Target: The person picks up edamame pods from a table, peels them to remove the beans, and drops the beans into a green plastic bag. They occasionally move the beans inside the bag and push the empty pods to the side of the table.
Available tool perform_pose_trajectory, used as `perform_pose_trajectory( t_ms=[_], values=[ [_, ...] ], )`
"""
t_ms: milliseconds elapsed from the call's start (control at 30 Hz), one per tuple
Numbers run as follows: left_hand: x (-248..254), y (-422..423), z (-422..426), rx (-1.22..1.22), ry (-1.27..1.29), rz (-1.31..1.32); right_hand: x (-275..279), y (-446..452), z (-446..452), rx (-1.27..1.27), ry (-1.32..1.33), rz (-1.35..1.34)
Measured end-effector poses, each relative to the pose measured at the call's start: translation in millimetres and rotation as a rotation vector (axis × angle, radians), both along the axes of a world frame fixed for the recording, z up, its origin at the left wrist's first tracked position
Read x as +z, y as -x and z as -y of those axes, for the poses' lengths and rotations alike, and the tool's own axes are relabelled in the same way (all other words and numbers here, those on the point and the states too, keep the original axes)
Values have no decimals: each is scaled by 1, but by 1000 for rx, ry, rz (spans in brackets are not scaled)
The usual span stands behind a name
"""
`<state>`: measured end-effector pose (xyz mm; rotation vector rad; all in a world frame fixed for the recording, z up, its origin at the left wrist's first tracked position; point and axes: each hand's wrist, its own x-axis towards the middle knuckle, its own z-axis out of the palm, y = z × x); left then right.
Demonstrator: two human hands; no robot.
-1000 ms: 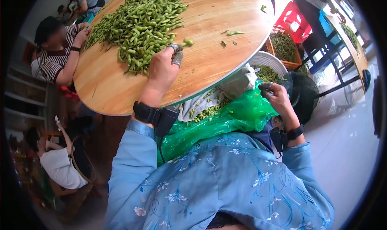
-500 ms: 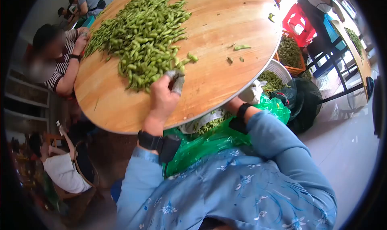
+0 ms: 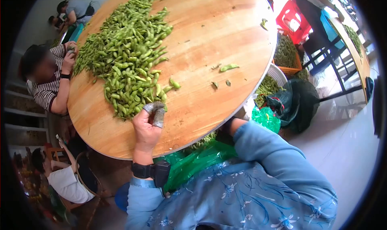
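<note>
Green edamame pods (image 3: 131,54) lie in a long heap on the round wooden table (image 3: 197,85). My left hand (image 3: 146,127) is at the near end of the heap, its thumb and forefinger wrapped in grey tape. These fingers are curled together beside the pods; whether a pod is between them does not show. Only the wrist side of my right hand (image 3: 237,125) is visible, since the table's near edge hides its fingers. Below that edge, more pods (image 3: 205,140) show beside green plastic (image 3: 201,161) over my lap.
Loose pods (image 3: 229,67) and leaf bits lie on the right of the table. Beyond its right edge stand a white basket (image 3: 278,74), an orange crate (image 3: 296,64), a dark bag (image 3: 304,105) and a red chair (image 3: 293,20). A person in stripes (image 3: 50,74) sits at the left edge.
The view has shifted, so the table and heap sit lower and further left. My left hand stays at the heap's near end. My right hand has gone further under the table edge.
</note>
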<state>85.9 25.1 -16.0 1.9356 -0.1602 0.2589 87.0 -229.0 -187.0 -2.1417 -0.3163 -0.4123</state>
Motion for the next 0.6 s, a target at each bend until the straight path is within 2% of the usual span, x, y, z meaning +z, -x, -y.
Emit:
perform_pose_trajectory(
  t_ms=[167, 200, 233, 267, 300, 333, 367, 400, 467, 500, 533, 600],
  values=[
    [-1, -1, -3, 0, -28, 24, 35, -28, -2, 49, -125, 11],
    [1, -1, -3, -6, -51, 52, 62, -31, 38, 86, 163, -348],
    [3, 2, -3, -5, 2, -3, 75, -35, 64, -5, 314, -508],
    [5, 3, -4, -9, 56, -53, 105, -33, 86, -112, 275, -605],
    [5, 3, -6, -12, -11, -36, 90, -27, 117, -272, 368, -474],
    [5, 2, -7, -19, -77, -21, 89, -16, 138, -354, 354, -397],
    [14, 0, -3, -25, -230, 148, 96, -5, 150, -387, 307, -445],
    [26, -1, 2, -31, -228, 153, 90, 8, 160, -387, 265, -385],
    [50, -9, 13, -86, -460, 274, 115, 31, 142, -363, 73, -609],
    [54, -15, 19, -89, -516, 229, 106, 39, 135, -307, -115, -562],
    [54, -22, 24, -108, -505, 238, 95, 45, 130, -300, -123, -472],
    [46, -34, 33, -50, -693, 270, 96, 56, 112, -278, -93, -429]
  ],
)
